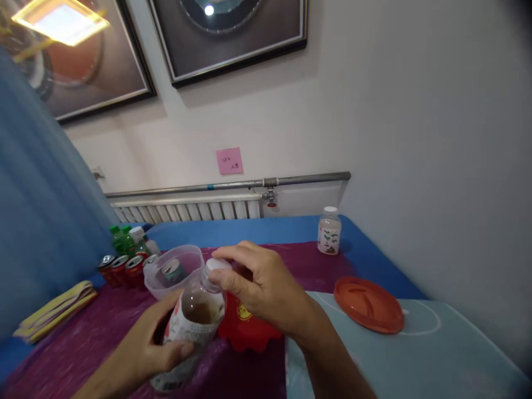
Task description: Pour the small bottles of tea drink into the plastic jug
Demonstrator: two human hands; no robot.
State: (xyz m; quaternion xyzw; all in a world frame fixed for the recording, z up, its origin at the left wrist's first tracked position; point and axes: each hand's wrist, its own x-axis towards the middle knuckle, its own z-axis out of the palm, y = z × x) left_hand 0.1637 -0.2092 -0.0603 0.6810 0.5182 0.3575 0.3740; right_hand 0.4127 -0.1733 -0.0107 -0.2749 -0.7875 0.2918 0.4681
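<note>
My left hand [149, 343] is wrapped round the labelled body of a clear plastic bottle [195, 327] with brown liquid in it. The bottle leans a little to the right over the table. At its neck, the thumb and fingers of my right hand [266, 282] grip the white bottle cap [219, 266]. Whether the cap is screwed on tight I cannot tell. Behind the bottle stands a translucent plastic tub [193, 254] with a can [173, 271] in it. Partly hidden by my right hand, a red scalloped dish [249, 335] lies on the purple cloth.
Several red cans [135, 269] and green-capped bottles [120, 238] stand at the left, near a folded yellow cloth [58, 310]. An orange-red lid [369, 305] lies at the right. A white-capped bottle [330, 231] stands at the back right. Behind are a radiator [199, 209] and pipe.
</note>
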